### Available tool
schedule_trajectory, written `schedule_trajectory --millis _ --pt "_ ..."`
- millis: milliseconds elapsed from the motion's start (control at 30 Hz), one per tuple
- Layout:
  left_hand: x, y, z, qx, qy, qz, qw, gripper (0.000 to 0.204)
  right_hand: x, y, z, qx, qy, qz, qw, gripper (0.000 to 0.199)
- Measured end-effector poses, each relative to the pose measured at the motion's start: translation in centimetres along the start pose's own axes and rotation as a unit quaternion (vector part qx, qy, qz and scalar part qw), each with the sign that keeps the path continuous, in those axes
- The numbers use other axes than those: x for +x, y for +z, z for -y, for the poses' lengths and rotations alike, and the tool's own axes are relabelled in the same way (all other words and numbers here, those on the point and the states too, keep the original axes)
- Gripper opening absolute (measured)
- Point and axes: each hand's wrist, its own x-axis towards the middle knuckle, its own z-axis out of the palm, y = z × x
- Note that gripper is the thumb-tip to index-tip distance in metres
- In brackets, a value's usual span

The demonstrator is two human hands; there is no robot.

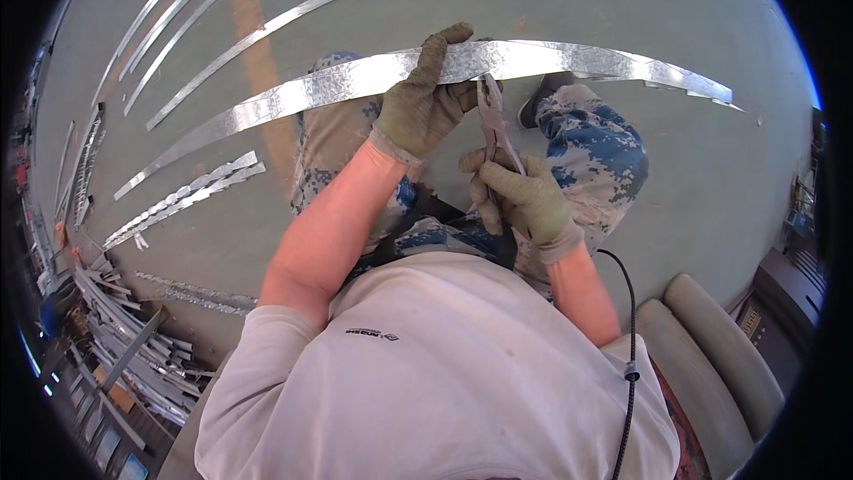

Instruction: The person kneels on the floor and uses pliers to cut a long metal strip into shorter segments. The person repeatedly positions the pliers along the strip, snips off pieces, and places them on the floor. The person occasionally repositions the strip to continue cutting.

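Gloved left hand (425, 102) covers metal strip (355, 80); pliers (491, 120) tips unclear.

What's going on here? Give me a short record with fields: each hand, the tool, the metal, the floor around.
left hand: gloved, gripping the long metal strip across the knees
right hand: gloved, closed on the handles of the pliers
pliers: nose at the strip's lower edge, beside the left hand
metal strip: shiny, wide, slightly curved
floor: grey-green; more loose strips lie at upper left
lower left: pile of cut strips
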Motion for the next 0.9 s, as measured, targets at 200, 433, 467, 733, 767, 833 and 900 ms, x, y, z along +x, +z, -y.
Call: schedule_trajectory --millis 200,433,467,733,767,833,900 --pt "-0.2 0.4 -0.2 -0.010 -0.013 -0.013 1.000 0.048 1.5 0.3 -2.8 0.264 -0.023 0.186 0.946 0.033" --pt "-0.2 0.0 0.0 -0.014 -0.009 -0.002 1.000 0.045 2.8 -0.4 -5.0 0.382 -0.014 0.324 0.866 0.035" --pt "-0.2 -0.2 0.0 -0.019 -0.012 0.011 1.000 0.045 3.1 -0.3 -5.2 0.396 -0.019 0.341 0.852 0.035" --pt "-0.4 -0.2 -0.1 -0.004 -0.004 0.012 1.000 0.046 2.2 0.9 -4.4 0.324 -0.055 0.276 0.903 0.042" --pt "-0.5 0.0 -0.3 -0.007 0.000 0.017 1.000 0.046 2.0 1.0 -3.8 0.276 -0.069 0.263 0.922 0.042" --pt "-0.9 0.3 -0.5 -0.040 0.007 -0.019 0.999 0.048 1.6 0.9 -2.7 0.177 -0.092 0.234 0.952 0.044" --pt "-1.3 0.3 -0.8 -0.058 0.016 -0.040 0.997 0.049 1.0 0.7 -2.3 0.118 -0.078 0.161 0.977 0.043"
